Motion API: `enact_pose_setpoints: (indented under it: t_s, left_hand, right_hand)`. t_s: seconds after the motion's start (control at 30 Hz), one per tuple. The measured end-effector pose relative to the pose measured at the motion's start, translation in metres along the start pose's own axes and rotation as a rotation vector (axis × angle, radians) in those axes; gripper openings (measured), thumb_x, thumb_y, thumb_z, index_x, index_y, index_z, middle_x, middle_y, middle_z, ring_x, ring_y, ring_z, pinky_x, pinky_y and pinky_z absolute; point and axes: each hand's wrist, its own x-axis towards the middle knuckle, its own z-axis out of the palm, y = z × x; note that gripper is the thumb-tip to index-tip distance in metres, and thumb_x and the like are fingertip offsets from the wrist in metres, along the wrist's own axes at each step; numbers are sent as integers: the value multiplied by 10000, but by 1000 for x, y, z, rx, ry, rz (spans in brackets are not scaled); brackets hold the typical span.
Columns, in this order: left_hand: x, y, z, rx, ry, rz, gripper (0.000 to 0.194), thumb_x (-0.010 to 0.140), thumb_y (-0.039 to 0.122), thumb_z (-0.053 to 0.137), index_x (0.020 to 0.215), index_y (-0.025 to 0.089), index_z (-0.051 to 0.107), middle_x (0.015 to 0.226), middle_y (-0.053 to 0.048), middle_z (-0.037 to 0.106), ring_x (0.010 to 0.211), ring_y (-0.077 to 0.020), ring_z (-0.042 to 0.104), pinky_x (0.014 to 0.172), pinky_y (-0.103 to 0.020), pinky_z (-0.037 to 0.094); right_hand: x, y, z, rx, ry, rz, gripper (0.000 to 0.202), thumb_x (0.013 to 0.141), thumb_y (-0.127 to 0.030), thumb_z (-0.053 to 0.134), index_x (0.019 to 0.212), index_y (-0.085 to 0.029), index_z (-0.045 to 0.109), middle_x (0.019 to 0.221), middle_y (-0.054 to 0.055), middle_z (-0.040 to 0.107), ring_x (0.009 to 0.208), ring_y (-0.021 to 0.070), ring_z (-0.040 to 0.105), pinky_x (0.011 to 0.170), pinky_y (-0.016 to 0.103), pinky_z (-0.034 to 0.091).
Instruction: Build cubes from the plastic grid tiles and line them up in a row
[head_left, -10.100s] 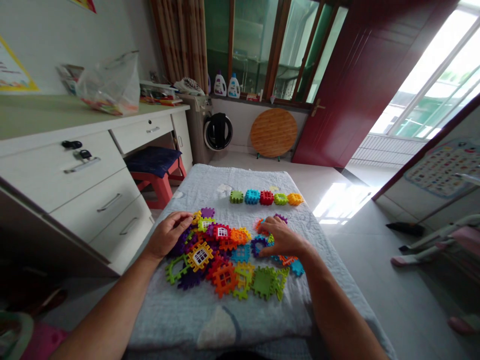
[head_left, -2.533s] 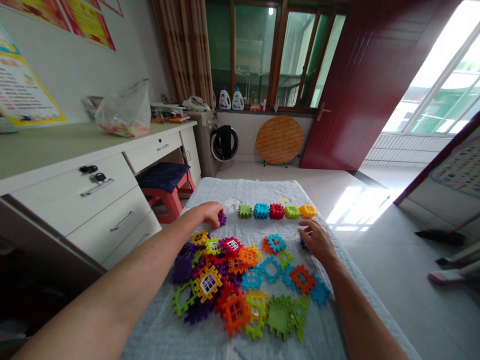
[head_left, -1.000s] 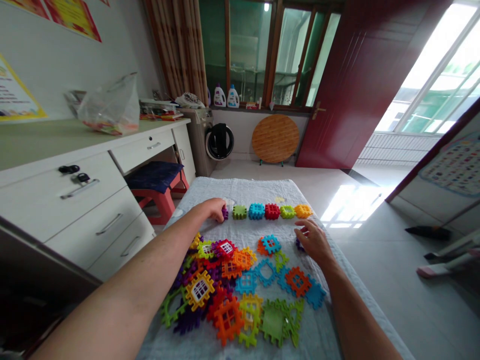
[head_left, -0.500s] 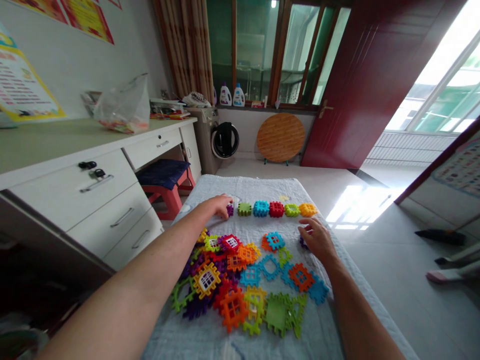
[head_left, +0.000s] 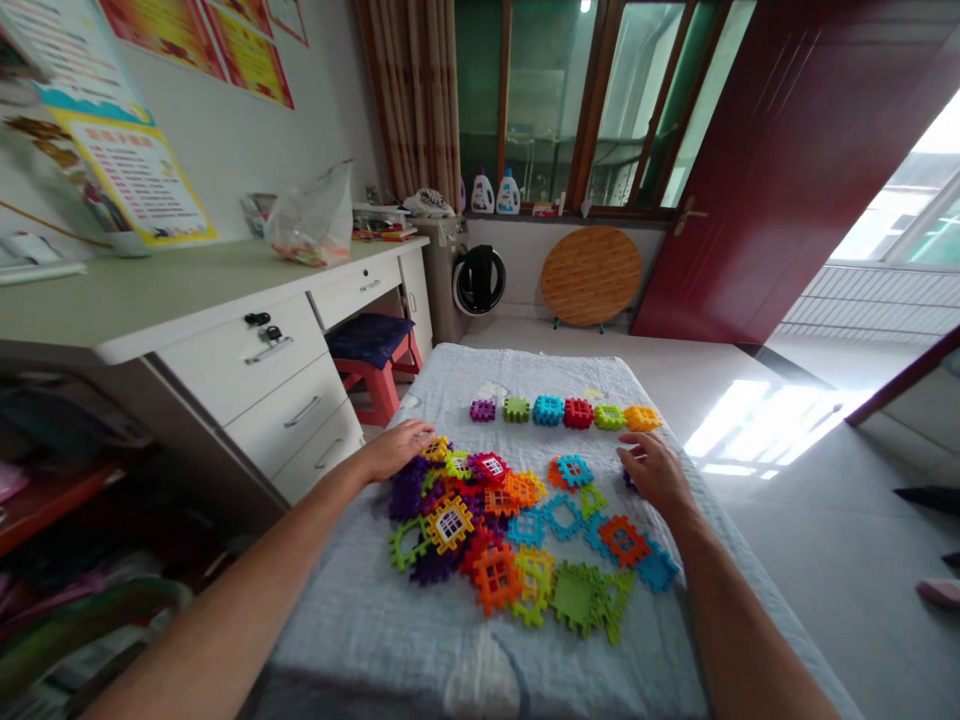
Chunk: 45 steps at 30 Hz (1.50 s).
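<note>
Stool, desk stood beyond cloth-covered table [head_left: 360, 640]. Loose interlocking blocks [head_left: 499, 575] lay between my hands: left hand [head_left: 401, 448] at their edge, right hand [head_left: 654, 470] over a purple piece [head_left: 628, 481]; grips unclear.

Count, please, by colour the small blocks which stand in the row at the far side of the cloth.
Purple block: 1
Green: 2, the dull green block and the lime green block
Blue block: 1
Red block: 1
Yellow-orange block: 1
Total: 6
</note>
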Motion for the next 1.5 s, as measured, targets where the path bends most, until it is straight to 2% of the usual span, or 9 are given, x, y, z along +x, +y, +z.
enact_pose_setpoints:
  t_s: [0.13,0.3,0.57,0.73,0.9,1.07,1.27,1.4,1.5]
  left_hand:
    - [-18,12,21,-232,57,-12,519,947,494,245,1197,174,568,1277,-62,585,1219,-189,499,1075,-264,340]
    - [-18,33,35,-484,170,-28,516,934,513,301,1206,162,564,1267,-95,594,1220,-233,499,1075,-346,353]
    - [-11,52,33,-952,99,8,508,895,554,426,1189,174,592,1155,-76,669,1104,-245,590,999,-376,417]
    - [-13,57,29,-1031,196,19,516,887,541,454,1179,141,600,1194,-122,646,1149,-269,573,1021,-412,399]
    - [-16,38,31,-875,307,-56,559,863,594,455,1155,145,614,1205,-125,643,1163,-282,567,1026,-424,400]
    - [-20,21,41,-617,266,-115,558,857,596,446,1161,161,619,1228,-104,638,1190,-274,547,1060,-407,374]
    - [-22,20,45,-457,220,-73,555,786,554,549,1175,160,594,1186,-102,655,1101,-268,602,984,-385,451]
    - [-17,23,40,-370,195,5,524,738,476,581,1165,174,596,1239,-98,622,1174,-278,550,1040,-394,396]
    - [-10,28,33,-288,110,28,533,684,349,564,1188,176,585,1247,-88,610,1179,-274,540,1044,-381,385]
  right_hand:
    - [-1,1,3,2,-5,-9,315,780,-391,495,930,-166,658,886,71,632,713,177,602,678,322,479]
    - [-1,3,5,21,-11,-9,316,778,-391,501,934,-164,655,908,72,635,711,173,606,677,320,483]
    - [-1,1,4,32,-23,-2,303,780,-380,497,924,-161,649,921,74,632,698,162,606,670,309,488]
    - [-1,-1,3,25,-18,-5,309,769,-383,506,926,-164,657,884,67,630,677,158,598,662,305,481]
    - [-1,-2,3,29,-15,14,315,759,-379,505,923,-160,662,875,70,633,670,160,595,666,311,480]
    - [0,1,-1,20,31,31,302,741,-304,473,932,-170,665,888,63,639,723,172,600,732,331,480]
    - [2,1,-3,60,122,121,304,698,-265,453,904,-184,661,911,54,659,689,158,598,730,326,492]
    - [3,3,-4,91,202,198,305,690,-286,462,903,-186,656,910,54,673,700,163,611,739,329,498]
    - [4,8,-5,125,257,267,314,683,-289,463,913,-191,653,900,53,682,724,175,625,747,330,497]
